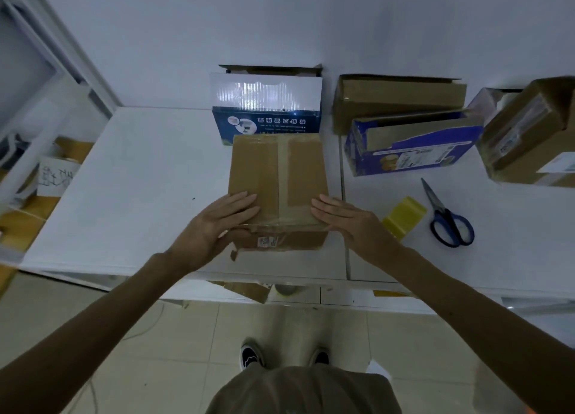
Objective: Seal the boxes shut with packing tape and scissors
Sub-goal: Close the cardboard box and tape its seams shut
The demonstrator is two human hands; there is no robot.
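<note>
A brown cardboard box (277,177) lies on the white table (140,180) right in front of me, with a strip of clear tape running down the middle of its top. My left hand (217,223) presses flat on the box's near left corner, thumb on the front face. My right hand (348,220) lies flat with straight fingers on the near right edge. A yellow roll of packing tape (404,216) stands just right of my right hand. Blue-handled scissors (448,217) lie closed on the table beyond the roll.
Behind the brown box stands a blue-and-white box (267,105) with open flaps. To the right are an open brown box (398,99), an open blue box (410,146) and a taped brown parcel (529,139). White shelving (46,118) with cardboard stands at the left.
</note>
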